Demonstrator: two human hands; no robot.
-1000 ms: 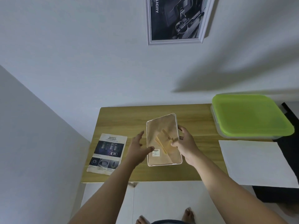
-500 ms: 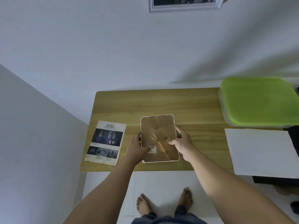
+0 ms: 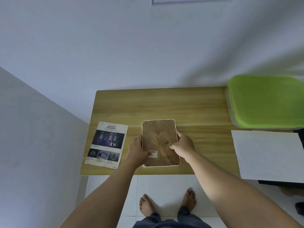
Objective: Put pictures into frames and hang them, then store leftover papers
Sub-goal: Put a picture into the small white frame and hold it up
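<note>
A white-rimmed picture frame [image 3: 158, 129] lies face down on the wooden table [image 3: 164, 104], its brown backing and folded stand showing. My left hand [image 3: 137, 149] grips the frame's left edge, thumb on the backing near a barcode sticker. My right hand [image 3: 182, 145] holds the right edge, fingers on the stand. A printed "SAFETY" car picture [image 3: 107, 143] lies flat to the left of the frame. The bottom edge of a hung frame [image 3: 191, 0] shows on the wall at the top.
A clear box with a green lid [image 3: 266, 101] sits at the table's right end. A white sheet of paper [image 3: 269, 155] lies in front of it, overhanging a dark surface. Walls close in behind and on the left. My bare feet stand on white tiles below.
The frame has come down from a tilted hold to lie flat near the table's front edge. My left hand closed onto its left edge. The view has tipped downward.
</note>
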